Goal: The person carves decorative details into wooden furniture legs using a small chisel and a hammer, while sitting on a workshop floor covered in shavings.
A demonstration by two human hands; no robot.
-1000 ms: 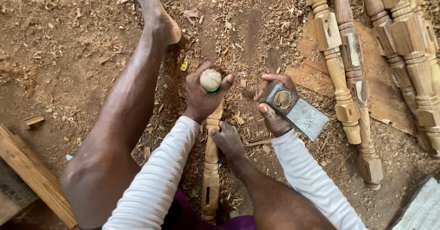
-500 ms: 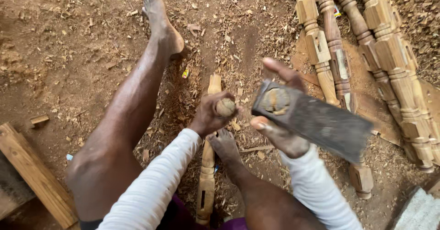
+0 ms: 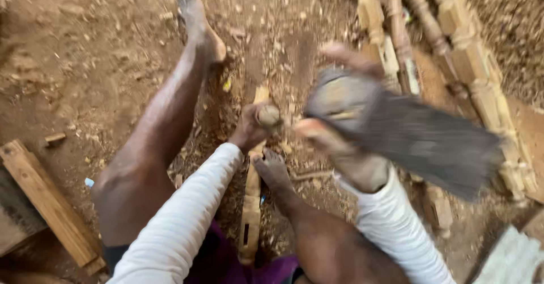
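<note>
Left hand (image 3: 252,126) grips a chisel handle (image 3: 268,115); raised right hand (image 3: 340,142) clasps a blurred flat mallet (image 3: 419,137).

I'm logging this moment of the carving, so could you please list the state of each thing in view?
left hand: closed around a round-headed chisel handle, upright.
right hand: gripping a flat mallet, raised, motion-blurred.
carved spindle: lying on the ground, foot resting beside it.
turned posts: lying side by side.
</note>
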